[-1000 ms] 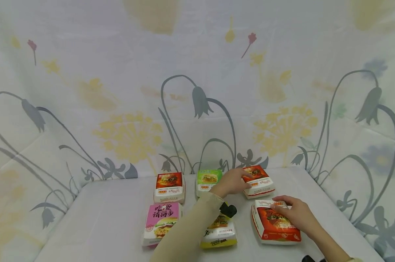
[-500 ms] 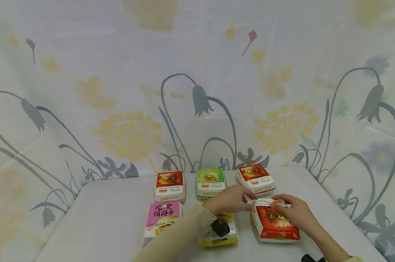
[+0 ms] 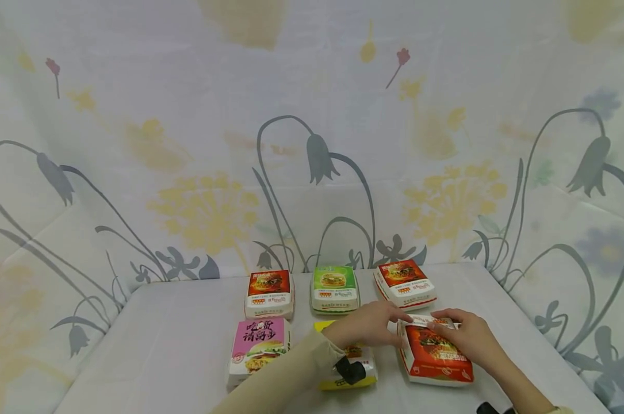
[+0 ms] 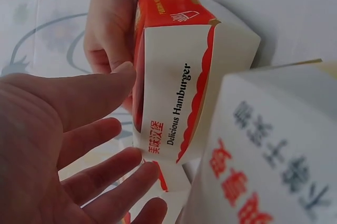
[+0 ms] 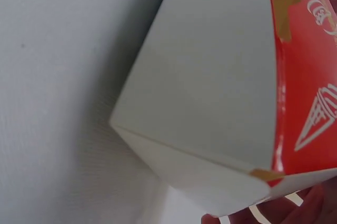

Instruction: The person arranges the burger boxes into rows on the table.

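Note:
A red-and-white hamburger box (image 3: 438,351) lies at the front right of the table in the head view. My right hand (image 3: 469,336) grips it from the right, thumb over the lid; its fingers (image 5: 295,208) curl at the box edge in the right wrist view. Beside the box's far left corner is my left hand (image 3: 371,325), thumb and fingers apart. In the left wrist view, the left thumb (image 4: 100,90) reaches the lid's edge and the fingers spread near the printed side wall. Beneath the left forearm sits a yellow-and-white burger box (image 3: 345,382), partly hidden.
Three burger boxes make a back row: a red one (image 3: 269,293), a green one (image 3: 335,289) and another red one (image 3: 405,283), slightly turned. A pink box (image 3: 260,345) stands front left. Behind the white table (image 3: 151,345) hangs a flowered cloth (image 3: 312,144).
My left hand has come from the back right red box toward the viewer, to the front right box. My right hand has stayed on that box.

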Demonstrator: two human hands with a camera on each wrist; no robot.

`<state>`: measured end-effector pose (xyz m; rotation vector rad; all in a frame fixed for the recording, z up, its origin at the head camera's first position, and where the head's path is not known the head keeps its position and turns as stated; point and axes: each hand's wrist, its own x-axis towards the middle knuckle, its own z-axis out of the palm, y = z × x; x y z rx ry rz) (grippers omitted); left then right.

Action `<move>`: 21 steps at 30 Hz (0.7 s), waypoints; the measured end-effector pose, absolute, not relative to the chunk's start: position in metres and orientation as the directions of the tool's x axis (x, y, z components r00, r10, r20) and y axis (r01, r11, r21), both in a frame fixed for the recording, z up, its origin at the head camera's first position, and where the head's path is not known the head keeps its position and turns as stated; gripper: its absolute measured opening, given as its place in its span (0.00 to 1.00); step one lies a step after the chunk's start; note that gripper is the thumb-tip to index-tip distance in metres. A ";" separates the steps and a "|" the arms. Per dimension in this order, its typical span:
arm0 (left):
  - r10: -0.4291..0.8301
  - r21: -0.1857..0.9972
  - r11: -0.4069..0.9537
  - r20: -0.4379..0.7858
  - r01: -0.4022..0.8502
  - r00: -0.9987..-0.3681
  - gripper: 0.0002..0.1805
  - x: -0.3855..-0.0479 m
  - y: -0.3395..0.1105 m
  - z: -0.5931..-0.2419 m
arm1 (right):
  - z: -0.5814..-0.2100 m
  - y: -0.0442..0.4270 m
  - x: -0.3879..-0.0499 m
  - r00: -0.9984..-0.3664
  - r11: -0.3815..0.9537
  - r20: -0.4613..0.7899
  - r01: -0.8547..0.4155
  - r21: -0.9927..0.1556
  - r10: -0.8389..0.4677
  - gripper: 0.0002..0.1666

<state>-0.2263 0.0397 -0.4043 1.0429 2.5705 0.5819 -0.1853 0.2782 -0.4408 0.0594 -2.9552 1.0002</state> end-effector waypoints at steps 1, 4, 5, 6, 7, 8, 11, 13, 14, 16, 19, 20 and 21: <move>0.712 0.473 0.655 -0.126 0.589 -0.691 0.26 -0.226 0.040 -0.405 | -0.439 0.278 -0.186 -0.999 0.795 0.030 -0.044 -0.605 -0.033 0.29; 0.714 0.463 0.655 -0.122 0.597 -0.689 0.27 -0.225 0.041 -0.406 | -0.436 0.277 -0.187 -0.999 0.795 0.018 -0.046 -0.605 -0.044 0.28; 0.717 0.455 0.654 -0.120 0.604 -0.687 0.28 -0.225 0.042 -0.406 | -0.436 0.277 -0.188 -0.999 0.792 0.012 -0.047 -0.608 -0.050 0.28; 0.718 0.446 0.656 -0.119 0.609 -0.686 0.29 -0.224 0.042 -0.405 | -0.435 0.277 -0.188 -0.998 0.788 0.006 -0.047 -0.614 -0.055 0.27; 0.720 0.434 0.657 -0.119 0.617 -0.683 0.30 -0.223 0.043 -0.404 | -0.435 0.277 -0.188 -0.998 0.784 0.002 -0.048 -0.619 -0.060 0.27; 0.721 0.424 0.659 -0.120 0.622 -0.682 0.30 -0.222 0.043 -0.404 | -0.435 0.278 -0.188 -0.998 0.778 -0.001 -0.049 -0.626 -0.064 0.26; 0.720 0.388 0.668 -0.122 0.635 -0.683 0.32 -0.219 0.045 -0.402 | -0.436 0.278 -0.188 -0.997 0.764 -0.001 -0.058 -0.642 -0.076 0.25; 0.718 0.376 0.673 -0.127 0.636 -0.685 0.32 -0.219 0.046 -0.402 | -0.437 0.279 -0.188 -0.997 0.761 0.002 -0.062 -0.645 -0.079 0.25; 0.716 0.376 0.675 -0.128 0.635 -0.686 0.33 -0.218 0.047 -0.402 | -0.437 0.279 -0.188 -0.997 0.761 0.004 -0.066 -0.645 -0.083 0.25; 0.716 0.376 0.676 -0.131 0.633 -0.686 0.33 -0.219 0.047 -0.402 | -0.438 0.280 -0.188 -0.996 0.759 0.003 -0.069 -0.647 -0.088 0.25; 0.716 0.394 0.671 -0.126 0.628 -0.686 0.33 -0.220 0.047 -0.404 | -0.438 0.282 -0.189 -0.992 0.751 0.012 -0.103 -0.653 -0.126 0.25; 0.716 0.402 0.669 -0.123 0.625 -0.687 0.32 -0.220 0.046 -0.404 | -0.438 0.283 -0.189 -0.990 0.747 0.017 -0.118 -0.654 -0.142 0.25; 0.715 0.412 0.667 -0.120 0.621 -0.689 0.31 -0.221 0.046 -0.405 | -0.438 0.284 -0.189 -0.988 0.743 0.021 -0.130 -0.657 -0.154 0.25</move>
